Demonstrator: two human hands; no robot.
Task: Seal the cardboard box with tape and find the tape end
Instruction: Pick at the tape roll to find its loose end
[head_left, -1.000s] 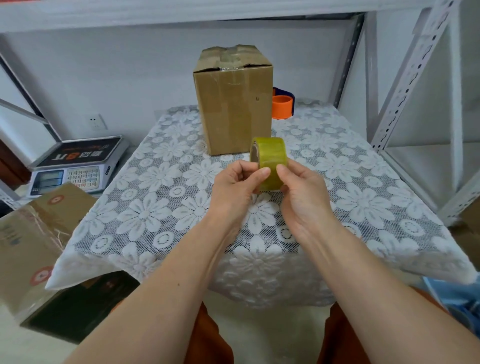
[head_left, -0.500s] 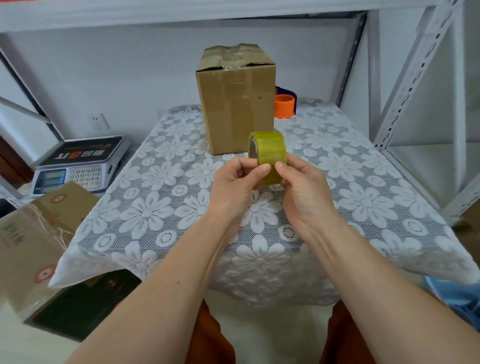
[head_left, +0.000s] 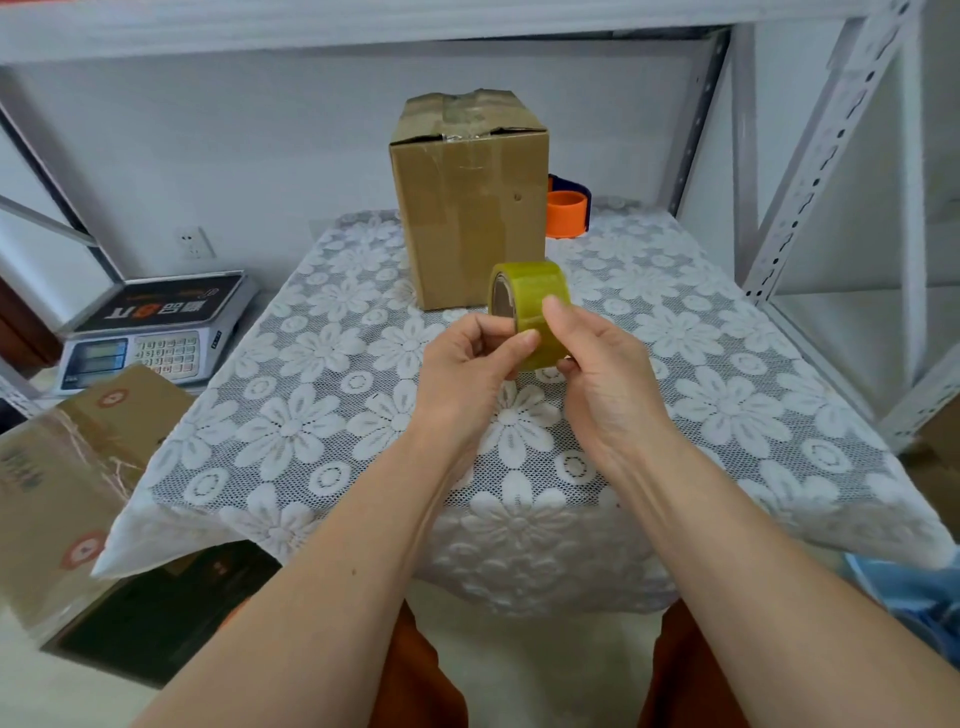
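White lace with a flower pattern covers the table (head_left: 322, 415), and the cardboard box (head_left: 470, 208) stands upright at its far side, flaps taped down. Just in front of the box, above the cloth, both hands hold the yellowish tape roll (head_left: 530, 296) on edge. The left hand (head_left: 467, 364) curls round its near rim; the right hand (head_left: 602, 364) grips the other side — thumb laid on the outer band. Behind the box sits an orange roll (head_left: 566, 213).
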